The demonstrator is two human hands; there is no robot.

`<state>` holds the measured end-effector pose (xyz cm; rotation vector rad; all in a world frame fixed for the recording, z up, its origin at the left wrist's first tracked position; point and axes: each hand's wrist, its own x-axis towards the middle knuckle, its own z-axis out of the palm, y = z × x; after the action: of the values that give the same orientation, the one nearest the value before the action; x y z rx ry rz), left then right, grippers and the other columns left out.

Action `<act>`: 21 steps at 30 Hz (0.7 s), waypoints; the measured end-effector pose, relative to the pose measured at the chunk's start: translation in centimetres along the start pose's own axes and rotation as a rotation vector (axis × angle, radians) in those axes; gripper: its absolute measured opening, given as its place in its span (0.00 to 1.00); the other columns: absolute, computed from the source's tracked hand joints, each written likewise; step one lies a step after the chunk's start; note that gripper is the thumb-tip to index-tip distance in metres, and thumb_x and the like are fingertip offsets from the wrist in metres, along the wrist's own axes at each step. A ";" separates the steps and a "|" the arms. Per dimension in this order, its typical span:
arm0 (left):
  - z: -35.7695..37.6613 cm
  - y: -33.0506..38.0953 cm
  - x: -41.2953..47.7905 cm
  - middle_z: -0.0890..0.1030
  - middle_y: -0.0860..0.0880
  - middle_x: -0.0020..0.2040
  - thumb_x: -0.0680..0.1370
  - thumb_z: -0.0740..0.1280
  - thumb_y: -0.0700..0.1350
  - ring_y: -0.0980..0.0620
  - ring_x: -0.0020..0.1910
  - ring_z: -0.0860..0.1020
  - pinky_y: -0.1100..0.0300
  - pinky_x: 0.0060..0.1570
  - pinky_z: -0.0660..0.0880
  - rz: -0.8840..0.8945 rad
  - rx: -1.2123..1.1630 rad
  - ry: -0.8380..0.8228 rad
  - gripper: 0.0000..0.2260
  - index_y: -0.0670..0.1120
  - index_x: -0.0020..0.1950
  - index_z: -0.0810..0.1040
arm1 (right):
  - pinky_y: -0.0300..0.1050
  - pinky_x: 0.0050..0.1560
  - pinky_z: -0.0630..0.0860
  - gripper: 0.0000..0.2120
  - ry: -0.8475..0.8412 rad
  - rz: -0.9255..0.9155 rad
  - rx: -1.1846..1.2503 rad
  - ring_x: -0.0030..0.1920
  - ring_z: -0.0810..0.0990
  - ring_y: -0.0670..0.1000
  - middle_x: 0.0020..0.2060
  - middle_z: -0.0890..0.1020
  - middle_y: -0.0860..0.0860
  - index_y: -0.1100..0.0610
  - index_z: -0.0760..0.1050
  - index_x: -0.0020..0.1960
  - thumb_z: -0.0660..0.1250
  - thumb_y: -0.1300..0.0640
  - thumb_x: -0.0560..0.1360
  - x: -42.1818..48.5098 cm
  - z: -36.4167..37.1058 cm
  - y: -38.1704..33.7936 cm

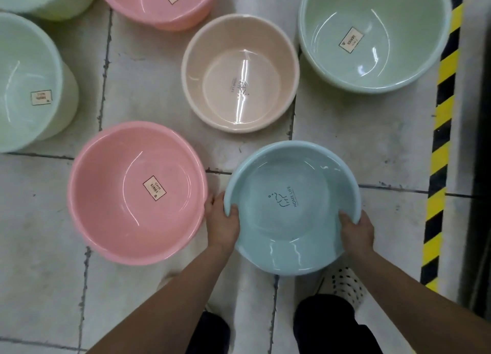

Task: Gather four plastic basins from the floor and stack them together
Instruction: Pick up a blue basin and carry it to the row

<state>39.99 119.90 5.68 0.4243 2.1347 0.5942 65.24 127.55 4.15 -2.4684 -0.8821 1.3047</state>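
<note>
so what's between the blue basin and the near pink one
In the head view, the left hand fills that gap, gripping the rim of the blue basin right beside the pink basin; further up there is only tiled floor.

A round light-blue plastic basin (287,207) is held at its near rim, thumbs inside: the left grip (224,226) on its left edge, the right grip (357,230) on its right. A round pink plastic basin (135,194) sits just beside it on the grey tiled floor (372,141). A round beige plastic basin (239,74) and a round pale-green plastic basin (374,35) stand beyond.
</note>
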 end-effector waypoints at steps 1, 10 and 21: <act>0.4 0.0 0.3 0.75 0.44 0.62 0.78 0.62 0.40 0.46 0.61 0.75 0.49 0.64 0.72 0.013 -0.012 0.004 0.14 0.45 0.63 0.77 | 0.50 0.52 0.75 0.15 -0.002 -0.002 -0.007 0.49 0.77 0.56 0.50 0.78 0.54 0.56 0.73 0.64 0.64 0.54 0.78 0.5 0.0 0.1; 0.9 1.3 1.9 0.78 0.48 0.47 0.78 0.62 0.35 0.48 0.46 0.77 0.59 0.47 0.70 -0.009 0.093 -0.091 0.12 0.45 0.59 0.76 | 0.55 0.57 0.78 0.18 -0.097 -0.031 -0.003 0.53 0.79 0.56 0.53 0.79 0.52 0.53 0.71 0.68 0.63 0.55 0.78 1.2 -0.2 0.3; -1.0 13.0 -9.6 0.82 0.48 0.48 0.75 0.64 0.41 0.46 0.46 0.80 0.58 0.43 0.74 0.283 0.373 -0.382 0.12 0.47 0.56 0.79 | 0.60 0.54 0.78 0.14 0.166 0.174 0.198 0.50 0.81 0.61 0.50 0.82 0.58 0.56 0.76 0.59 0.68 0.54 0.75 -10.4 -14.0 4.9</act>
<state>45.81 125.64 19.61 0.9770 1.8229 0.2356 74.12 118.63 17.20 -2.4949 -0.4845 1.1537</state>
